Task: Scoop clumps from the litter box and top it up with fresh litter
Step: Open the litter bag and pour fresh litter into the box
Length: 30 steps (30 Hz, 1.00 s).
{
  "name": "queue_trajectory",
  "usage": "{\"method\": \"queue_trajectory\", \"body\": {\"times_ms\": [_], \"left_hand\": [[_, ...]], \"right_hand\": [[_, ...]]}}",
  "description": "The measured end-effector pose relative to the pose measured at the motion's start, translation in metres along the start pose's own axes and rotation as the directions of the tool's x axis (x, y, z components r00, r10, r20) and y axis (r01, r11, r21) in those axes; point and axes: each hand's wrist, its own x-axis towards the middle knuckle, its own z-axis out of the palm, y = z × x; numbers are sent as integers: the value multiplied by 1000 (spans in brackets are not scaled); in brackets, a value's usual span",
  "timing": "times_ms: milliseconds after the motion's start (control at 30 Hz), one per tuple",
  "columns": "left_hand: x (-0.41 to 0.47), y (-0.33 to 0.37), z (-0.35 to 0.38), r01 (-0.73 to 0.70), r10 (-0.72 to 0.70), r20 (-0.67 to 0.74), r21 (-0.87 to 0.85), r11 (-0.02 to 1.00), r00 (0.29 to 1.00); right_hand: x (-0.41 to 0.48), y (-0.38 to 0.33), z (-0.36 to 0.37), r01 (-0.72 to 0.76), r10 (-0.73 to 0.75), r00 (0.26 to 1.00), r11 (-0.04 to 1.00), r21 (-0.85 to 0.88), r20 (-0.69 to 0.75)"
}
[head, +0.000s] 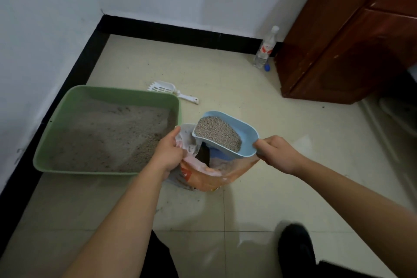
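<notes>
A green litter box [67, 110] with grey litter [108, 137] lies on the floor at the left. To its right stands an open orange litter bag [216, 176]. My left hand [168, 153] grips the bag's left rim and holds it open. My right hand [276, 153] holds a light blue scoop [246, 133] by its rear edge, just above the bag's mouth. The scoop carries a heap of fresh grey pellets [217, 134]. A white slotted scoop [168, 90] lies on the tiles behind the box.
A clear plastic bottle [265, 48] and a blue cap [267, 67] sit by the black skirting. A brown wooden cabinet [352, 36] fills the right. White walls meet in the corner behind the box. My dark shoe [295, 246] is at the bottom right.
</notes>
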Motion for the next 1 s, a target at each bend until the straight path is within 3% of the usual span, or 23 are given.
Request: {"method": "queue_trajectory", "body": {"times_ms": [200, 300, 367, 467, 567, 633, 767, 1000], "left_hand": [[-4, -8, -5, 15, -17, -28, -57, 998, 999], [-8, -22, -9, 63, -69, -68, -85, 994, 995], [-13, -26, -10, 107, -119, -124, -99, 989, 985], [-15, -32, -9, 145, -167, -188, -124, 982, 968], [-14, -38, -13, 169, -204, -243, -156, 973, 948], [-12, -37, -14, 171, -209, -244, -168, 971, 947], [-15, -31, -7, 150, -191, -250, -175, 973, 949], [-12, -28, -3, 172, -195, -288, -104, 980, 938]], "right_hand": [[36, -47, 11, 59, -59, 998, 997, -52, -7], [68, -83, 29, 100, -106, 994, 961, -258, -9], [90, -108, 51, 146, -160, 987, 873, -466, 8], [107, -142, 89, 249, -192, 968, 663, -706, 161], [112, -152, 112, 337, -267, 935, 462, -820, 234], [115, -147, 115, 339, -322, 923, 421, -841, 211], [115, -133, 110, 388, -404, 894, 476, -789, 196], [90, -102, 68, 410, -473, 881, 762, -500, 2]]}}
